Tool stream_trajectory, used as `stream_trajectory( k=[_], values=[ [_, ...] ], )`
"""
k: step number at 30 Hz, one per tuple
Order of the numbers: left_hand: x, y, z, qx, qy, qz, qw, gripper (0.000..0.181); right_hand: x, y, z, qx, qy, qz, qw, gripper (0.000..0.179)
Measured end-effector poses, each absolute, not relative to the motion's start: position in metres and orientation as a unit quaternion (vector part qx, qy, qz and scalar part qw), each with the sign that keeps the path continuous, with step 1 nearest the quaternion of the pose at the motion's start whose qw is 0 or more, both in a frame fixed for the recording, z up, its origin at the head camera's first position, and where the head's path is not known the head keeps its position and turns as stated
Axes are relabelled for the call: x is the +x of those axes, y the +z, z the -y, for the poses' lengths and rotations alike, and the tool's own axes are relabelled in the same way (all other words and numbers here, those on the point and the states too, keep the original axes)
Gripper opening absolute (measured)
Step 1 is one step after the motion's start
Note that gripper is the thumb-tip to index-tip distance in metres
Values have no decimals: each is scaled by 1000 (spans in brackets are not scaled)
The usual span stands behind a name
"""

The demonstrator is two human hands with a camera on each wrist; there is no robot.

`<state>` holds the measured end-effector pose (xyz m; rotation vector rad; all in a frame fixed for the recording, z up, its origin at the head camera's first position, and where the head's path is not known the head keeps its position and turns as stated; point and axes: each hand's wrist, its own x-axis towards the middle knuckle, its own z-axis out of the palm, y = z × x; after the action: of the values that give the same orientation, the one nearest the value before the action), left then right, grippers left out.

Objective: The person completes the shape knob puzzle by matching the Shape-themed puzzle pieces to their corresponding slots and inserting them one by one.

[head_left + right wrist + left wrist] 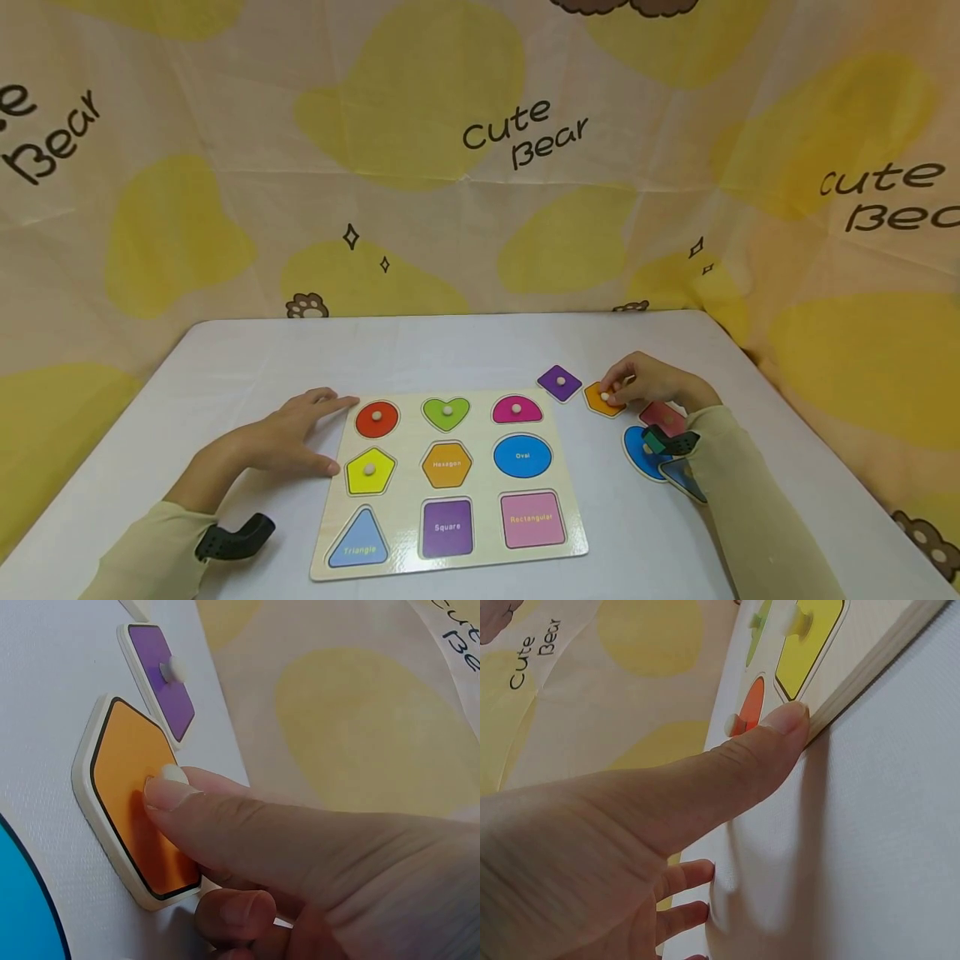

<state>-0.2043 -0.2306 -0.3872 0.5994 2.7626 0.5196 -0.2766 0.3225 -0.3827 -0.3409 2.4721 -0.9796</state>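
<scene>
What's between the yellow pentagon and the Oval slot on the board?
The orange Hexagon slot, no piece in it, sits between the yellow pentagon and the Oval slot; the head view shows it.

Looks like smooth, pale wood in the puzzle board (481, 427), with glossy face, and slightly shiny on the orange piece (124, 761). Seems to be creased cloth in the backdrop (420, 83), and matt, finely textured on the tabletop (420, 358).

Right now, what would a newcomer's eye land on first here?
The wooden board of bright shapes, central on the white table. Next, the right hand pinching the orange piece by its knob, off the board's right side. Behind the table, the yellow-patched cloth lettered "Cute Bear".
</scene>
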Motion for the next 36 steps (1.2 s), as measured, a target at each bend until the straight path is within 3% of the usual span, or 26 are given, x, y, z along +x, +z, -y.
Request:
stream_trajectory(
  k=[12, 36],
  values=[
    [-203, -388, 231, 208, 176, -953, 131, 95, -276, -385, -325, -126, -367, -893, 225, 16],
    [-204, -388, 229, 187, 173, -956, 145, 95, -280, -378, -311, -159, -382, -899, 143, 22]
  ],
)
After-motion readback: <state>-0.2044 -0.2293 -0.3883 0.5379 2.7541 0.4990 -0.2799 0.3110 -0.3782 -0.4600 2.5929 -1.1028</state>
